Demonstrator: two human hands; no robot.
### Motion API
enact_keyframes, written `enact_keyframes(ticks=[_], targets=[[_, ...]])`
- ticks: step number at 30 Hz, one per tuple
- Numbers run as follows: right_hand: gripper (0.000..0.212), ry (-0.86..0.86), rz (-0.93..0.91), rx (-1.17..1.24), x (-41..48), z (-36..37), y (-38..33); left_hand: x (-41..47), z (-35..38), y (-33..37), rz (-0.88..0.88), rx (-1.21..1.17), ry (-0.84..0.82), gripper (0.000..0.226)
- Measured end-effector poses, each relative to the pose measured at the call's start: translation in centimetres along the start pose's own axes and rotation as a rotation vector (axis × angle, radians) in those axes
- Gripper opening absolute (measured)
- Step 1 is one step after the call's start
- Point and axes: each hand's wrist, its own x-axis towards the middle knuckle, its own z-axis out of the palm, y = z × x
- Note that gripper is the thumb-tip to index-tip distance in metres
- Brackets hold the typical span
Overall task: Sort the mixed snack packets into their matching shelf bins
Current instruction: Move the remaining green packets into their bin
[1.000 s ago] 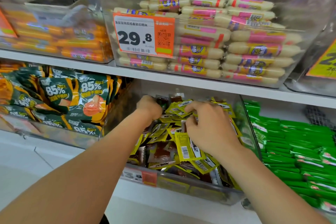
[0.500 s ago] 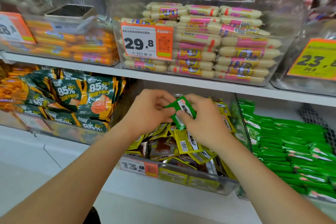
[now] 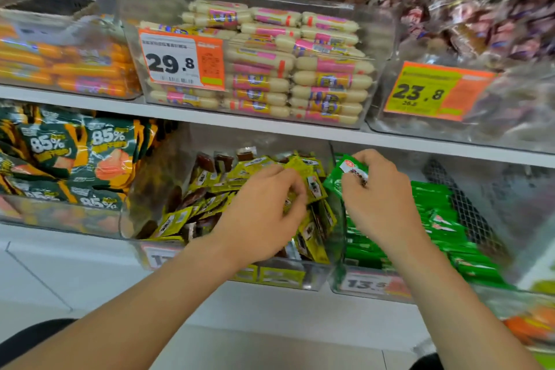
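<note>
Our right hand (image 3: 380, 201) pinched the small green plastic packet (image 3: 345, 173) by its edge, centre-right; we judged it light, slippery. Left hand (image 3: 264, 213): hold unclear.

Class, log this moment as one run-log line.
step: sorting | right hand: holds green packet at left edge of green bin | left hand: among yellow packets in yellow bin, grip unclear
</note>
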Motion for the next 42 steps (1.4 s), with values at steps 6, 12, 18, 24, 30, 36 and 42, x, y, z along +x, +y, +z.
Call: enact_keyframes(ticks=[6,12,18,24,30,36,42], targets=[[0.034,-0.165,0.091,-0.354,2.8,-0.5,6.6,0.0,2.0,1.9,0.005,0.044,-0.089,0.018],[0.026,-0.227,-0.04,-0.421,3.9,2.0,8.4,0.3,3.0,2.5,0.003,0.094,-0.169,0.021],[0.034,-0.18,-0.01,-0.415,4.7,4.1,9.2,0.5,3.5,2.1,0.004,0.084,-0.177,0.012],[0.028,-0.093,-0.045,-0.451,4.3,3.7,8.5,0.5,2.6,1.8,-0.001,0.036,-0.214,0.009],[0.023,0.05,-0.045,-0.092,1.8,1.0,2.5,-0.4,-0.8,1.2,-0.205,0.257,-0.182,0.026],[0.027,-0.166,-0.264,-0.108,-1.3,4.1,-3.7,-0.7,-5.7,-3.6,-0.692,0.426,-0.494,0.071],[0.054,-0.212,-0.124,-0.498,2.8,9.2,-5.1,1.3,-5.2,-11.8,-0.635,0.271,-0.31,0.045]])
